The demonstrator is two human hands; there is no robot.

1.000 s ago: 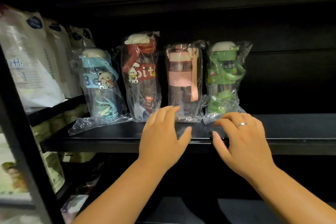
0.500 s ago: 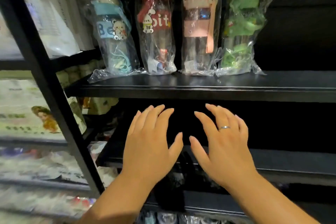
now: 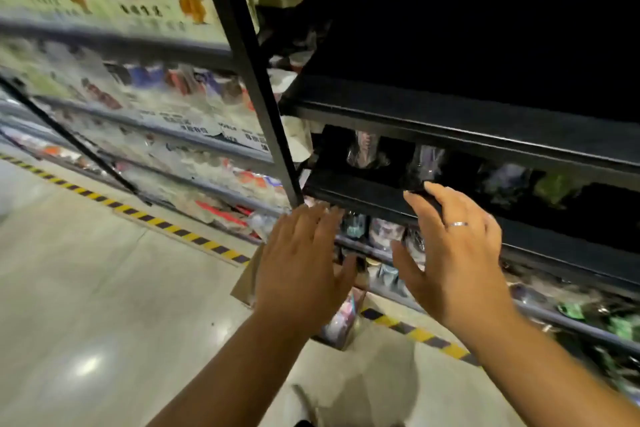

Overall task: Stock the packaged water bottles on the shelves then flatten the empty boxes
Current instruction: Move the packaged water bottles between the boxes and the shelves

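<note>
both hands, left hand [image 3: 300,263] and right hand [image 3: 453,253], spread flat, empty.

Left hand [image 3: 301,263], right hand [image 3: 457,260]: two hands | ring [image 3: 458,224]: one | black shelves [image 3: 450,111]: at least two | cardboard box [image 3: 247,282]: one | wrapped bottles [image 3: 367,149]: blurred, uncounted
</note>
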